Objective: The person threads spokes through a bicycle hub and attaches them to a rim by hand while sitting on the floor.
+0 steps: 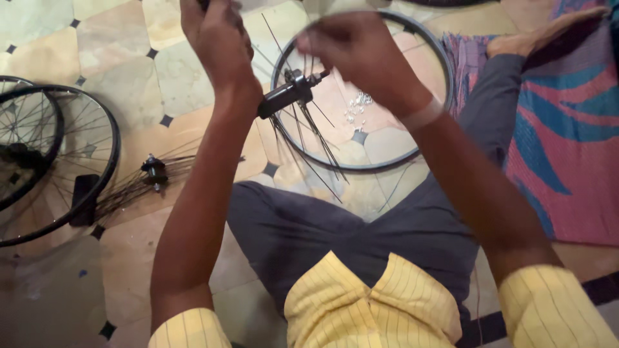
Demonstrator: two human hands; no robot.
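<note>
Tiled floor underneath, seen from above over outstretched legs. Bare black wheel rim lying flat there, with a small heap of silver nipples inside it. Finished spoked wheels at far left, and a second spoked hub beside them. Raised between both hands, a black wheel hub, long axis tilted from lower left up to upper right, thin spokes hanging below. Left hand clenched, just left of the hub. Right hand pinching near its upper right end; exact grip unclear.

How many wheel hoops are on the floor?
3: a bare rim ahead beside the leg, and two spoked wheels overlapping at the left edge. More may be hidden.
</note>
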